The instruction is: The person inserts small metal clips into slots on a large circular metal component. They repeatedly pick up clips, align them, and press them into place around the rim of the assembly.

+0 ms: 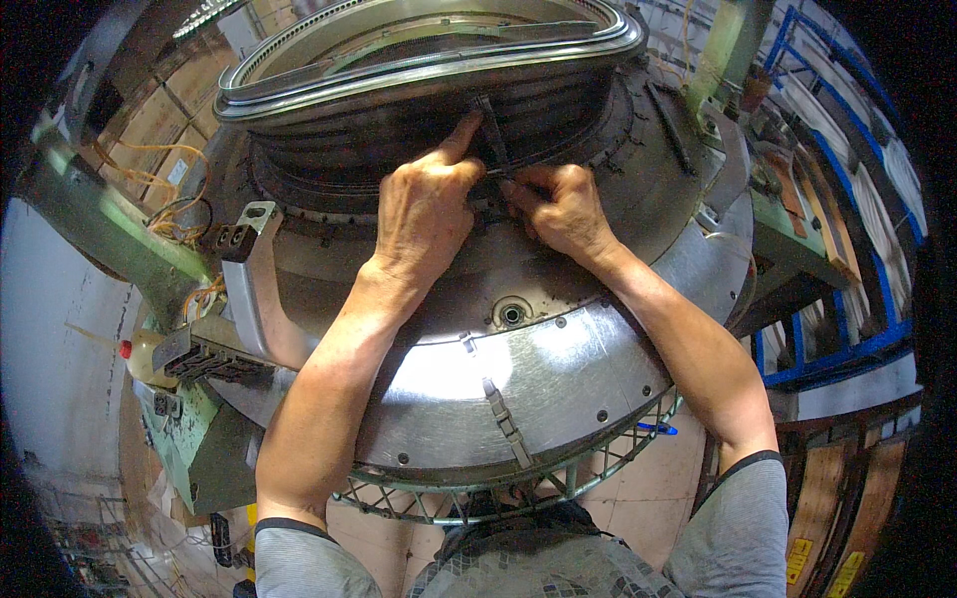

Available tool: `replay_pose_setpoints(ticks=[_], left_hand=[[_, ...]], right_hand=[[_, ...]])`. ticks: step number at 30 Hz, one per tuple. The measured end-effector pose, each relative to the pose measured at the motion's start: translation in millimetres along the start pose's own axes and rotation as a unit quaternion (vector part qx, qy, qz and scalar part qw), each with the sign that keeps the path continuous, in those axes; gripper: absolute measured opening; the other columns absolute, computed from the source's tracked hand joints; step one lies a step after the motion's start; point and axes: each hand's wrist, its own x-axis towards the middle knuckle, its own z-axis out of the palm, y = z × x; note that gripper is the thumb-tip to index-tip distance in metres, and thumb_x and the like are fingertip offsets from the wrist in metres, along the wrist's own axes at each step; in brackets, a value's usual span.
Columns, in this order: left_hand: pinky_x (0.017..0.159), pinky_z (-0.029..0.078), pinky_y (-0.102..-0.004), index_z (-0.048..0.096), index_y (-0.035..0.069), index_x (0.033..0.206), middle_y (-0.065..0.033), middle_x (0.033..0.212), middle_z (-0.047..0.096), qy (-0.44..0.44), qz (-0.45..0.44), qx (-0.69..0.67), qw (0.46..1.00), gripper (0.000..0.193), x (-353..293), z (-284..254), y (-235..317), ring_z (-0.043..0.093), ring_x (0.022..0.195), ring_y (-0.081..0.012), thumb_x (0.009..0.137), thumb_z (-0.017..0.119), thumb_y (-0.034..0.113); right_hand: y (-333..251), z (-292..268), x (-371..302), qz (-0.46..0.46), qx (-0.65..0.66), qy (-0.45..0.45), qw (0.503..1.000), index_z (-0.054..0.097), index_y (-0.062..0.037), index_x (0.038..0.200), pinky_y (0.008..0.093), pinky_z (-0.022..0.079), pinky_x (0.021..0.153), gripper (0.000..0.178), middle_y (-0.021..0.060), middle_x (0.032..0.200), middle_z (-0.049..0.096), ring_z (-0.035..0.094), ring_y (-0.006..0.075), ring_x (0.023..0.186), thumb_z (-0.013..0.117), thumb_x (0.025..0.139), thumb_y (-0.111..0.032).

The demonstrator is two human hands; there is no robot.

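A large round metal machine, with a dark cylinder (329, 149) under a shiny ring (429, 75), stands in front of me. A narrow dark strip (492, 130) runs up the cylinder's near wall. My left hand (424, 214) reaches in from the left, its index finger stretched out against the strip's upper part and the other fingers curled lower down. Beside it, at the strip's lower end, my right hand (566, 209) is closed in a pinch. What lies between its fingertips is too small and hidden to make out.
Below my hands curves a polished steel cover (558, 369) with a latch (506, 424). An upright metal bracket (249, 279) rises on the left, near a green machine arm (120, 219). Blue racks (847, 169) stand at the right. A lattice ring (449, 503) edges the machine below.
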Motion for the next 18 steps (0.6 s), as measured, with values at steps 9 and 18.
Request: replay_pose_setpoints(ticks=[9, 18], left_hand=[[0.075, 0.062, -0.0409, 0.069, 0.001, 0.076, -0.0156, 0.140, 0.059, -0.003, 0.004, -0.008, 1.000, 0.017, 0.1, 0.3, -1.9, 0.073, 0.087, -0.0341, 0.062, 0.063, -0.008], [0.075, 0.062, -0.0411, 0.069, 0.000, 0.074, -0.0141, 0.141, 0.058, -0.021, -0.008, 0.004, 1.000, 0.014, 1.0, -1.2, 0.4, 0.073, 0.086, -0.0340, 0.063, 0.064, -0.007]], right_hand=[[-1.7, 1.8, 0.4, -0.008, 0.004, 0.006, 1.000, 0.075, -0.0007, 0.086, 0.0406, 0.052, 0.061, 0.015, 0.0268, 0.081, 0.066, 0.072, 0.0354, 0.069, 0.069, 0.086, -0.014], [-3.1, 1.1, 0.0, -0.004, 0.003, 0.008, 1.000, 0.075, -0.0009, 0.088, 0.0408, 0.052, 0.062, 0.016, 0.0271, 0.082, 0.066, 0.072, 0.0344, 0.069, 0.069, 0.087, -0.015]])
